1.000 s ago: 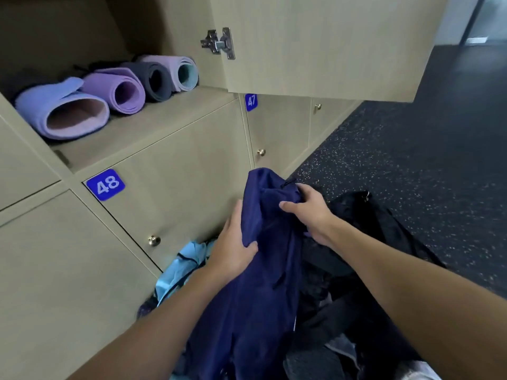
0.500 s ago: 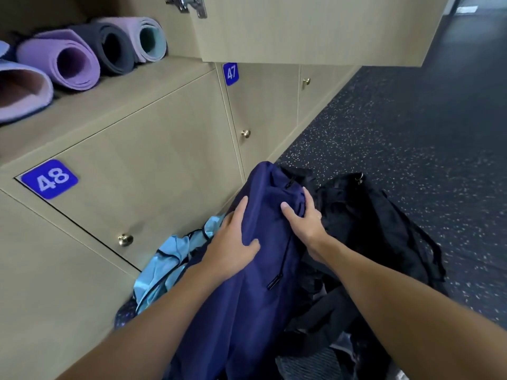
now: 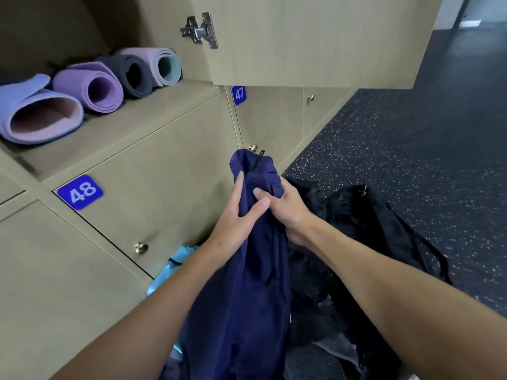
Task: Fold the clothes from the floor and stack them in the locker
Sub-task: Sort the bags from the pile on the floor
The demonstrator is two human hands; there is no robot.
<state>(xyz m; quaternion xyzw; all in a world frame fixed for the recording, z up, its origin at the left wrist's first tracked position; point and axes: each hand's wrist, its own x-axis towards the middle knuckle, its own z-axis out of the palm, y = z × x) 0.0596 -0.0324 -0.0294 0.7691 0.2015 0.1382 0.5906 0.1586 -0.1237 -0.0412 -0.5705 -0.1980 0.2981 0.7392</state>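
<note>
A navy blue garment [image 3: 255, 297] with a black zip pull at its top hangs bunched between both hands. My left hand [image 3: 238, 218] grips it from the left, thumb across the front. From the right, my right hand [image 3: 285, 207] grips the same fold, fingers curled over the cloth. Black clothes [image 3: 356, 229] lie in a heap on the floor to the right. Beneath my left forearm a light blue garment [image 3: 172, 267] shows by the locker base. The open locker [image 3: 131, 127] is up on the left.
Several rolled mats [image 3: 90, 89] fill the open locker's shelf. Its open door [image 3: 315, 39] hangs overhead. Closed lockers 48 [image 3: 81, 192] and 47 [image 3: 239, 94] with brass knobs line the left. Dark speckled floor [image 3: 411, 149] stretches to the right.
Both hands have lifted the navy garment higher and drawn close together near its top. The zip pull now sticks up. The view has tilted back up towards the shelf.
</note>
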